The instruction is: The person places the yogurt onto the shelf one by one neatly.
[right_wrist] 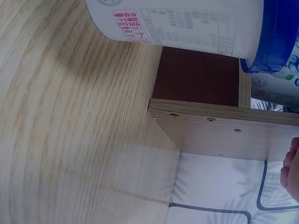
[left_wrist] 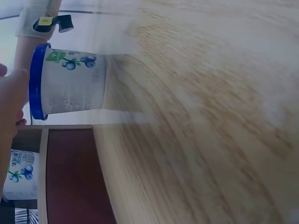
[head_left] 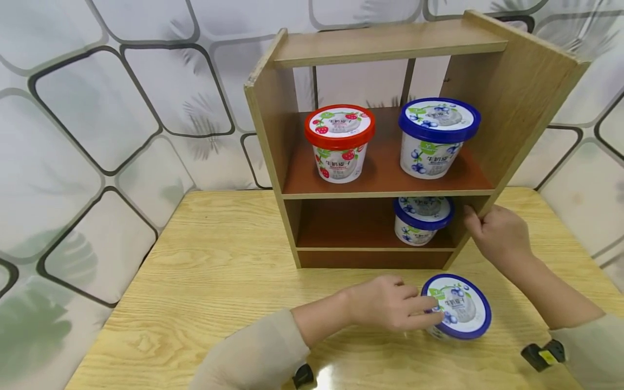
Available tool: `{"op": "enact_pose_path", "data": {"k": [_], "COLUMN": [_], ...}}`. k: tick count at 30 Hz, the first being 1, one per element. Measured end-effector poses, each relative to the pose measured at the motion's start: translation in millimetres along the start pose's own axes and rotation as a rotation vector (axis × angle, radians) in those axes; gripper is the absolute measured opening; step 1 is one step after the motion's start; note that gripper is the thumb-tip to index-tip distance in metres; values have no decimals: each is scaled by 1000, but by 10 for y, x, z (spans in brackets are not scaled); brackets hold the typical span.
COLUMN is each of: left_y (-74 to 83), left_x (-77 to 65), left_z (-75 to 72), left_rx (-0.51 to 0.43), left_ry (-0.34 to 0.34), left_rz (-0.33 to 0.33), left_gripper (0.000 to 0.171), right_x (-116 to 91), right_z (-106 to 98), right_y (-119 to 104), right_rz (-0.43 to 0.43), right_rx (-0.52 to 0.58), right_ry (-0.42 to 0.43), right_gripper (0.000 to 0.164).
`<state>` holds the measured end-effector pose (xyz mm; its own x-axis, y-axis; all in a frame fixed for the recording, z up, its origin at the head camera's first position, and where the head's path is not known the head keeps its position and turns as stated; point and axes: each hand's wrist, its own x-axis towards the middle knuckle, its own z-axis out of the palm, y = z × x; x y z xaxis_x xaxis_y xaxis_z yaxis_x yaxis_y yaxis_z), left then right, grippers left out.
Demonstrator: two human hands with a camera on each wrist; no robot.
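Note:
A blueberry ice cream tub (head_left: 455,306) with a blue lid stands on the table in front of a small wooden shelf (head_left: 387,259). My left hand (head_left: 390,303) reaches in from the left, its fingers extended over the near-left part of the lid. In the left wrist view, this hand (left_wrist: 8,107) is beside the lid of the tub (left_wrist: 74,84). My right hand (head_left: 504,235) grips the shelf's right side panel low down, thumb at the front edge. The fingers (right_wrist: 290,170) show at the panel's outer face in the right wrist view.
On the shelf's upper board stand a red-lidded strawberry tub (head_left: 339,143) at left and a blue-lidded blueberry tub (head_left: 439,138) at right. Another blueberry tub (head_left: 423,219) sits in the lower compartment, right side. The wooden table (head_left: 209,271) meets a patterned wall covering (head_left: 97,108) behind.

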<state>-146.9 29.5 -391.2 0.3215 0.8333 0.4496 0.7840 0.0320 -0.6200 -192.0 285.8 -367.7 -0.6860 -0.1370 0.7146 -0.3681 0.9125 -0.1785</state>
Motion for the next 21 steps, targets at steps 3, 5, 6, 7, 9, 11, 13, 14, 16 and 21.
{"op": "enact_pose_path", "data": {"k": [3, 5, 6, 7, 9, 11, 13, 14, 16, 21], "left_y": [21, 20, 17, 10, 0, 1, 16, 31, 65, 132], "left_x": [-8, -4, -1, 5, 15, 20, 16, 10, -2, -15], "left_z": [44, 59, 60, 54, 37, 32, 47, 66, 112, 204], "left_rx": [6, 13, 14, 14, 16, 16, 18, 17, 9, -23], "left_ry": [-17, -27, -31, -34, -38, -40, -45, -51, -67, -114], "left_rz": [29, 43, 45, 45, 39, 32, 24, 18, 3, -35], "left_gripper": [30, 31, 32, 33, 34, 35, 35, 35, 34, 36], "right_x": [2, 6, 9, 10, 9, 6, 2, 1, -2, 2], "right_z": [-2, -6, -7, -7, -7, -6, -2, 0, 5, 10], "right_y": [3, 8, 11, 15, 20, 25, 30, 33, 37, 33], "right_rz": [-18, -25, -29, -32, -29, -21, -16, -17, -20, -21], "right_rx": [2, -1, -3, -5, -7, -8, -10, -11, -12, -5], "right_ry": [17, 26, 28, 28, 23, 15, 10, 9, 10, 1], "right_gripper": [43, 43, 44, 44, 44, 44, 44, 44, 44, 44]}}
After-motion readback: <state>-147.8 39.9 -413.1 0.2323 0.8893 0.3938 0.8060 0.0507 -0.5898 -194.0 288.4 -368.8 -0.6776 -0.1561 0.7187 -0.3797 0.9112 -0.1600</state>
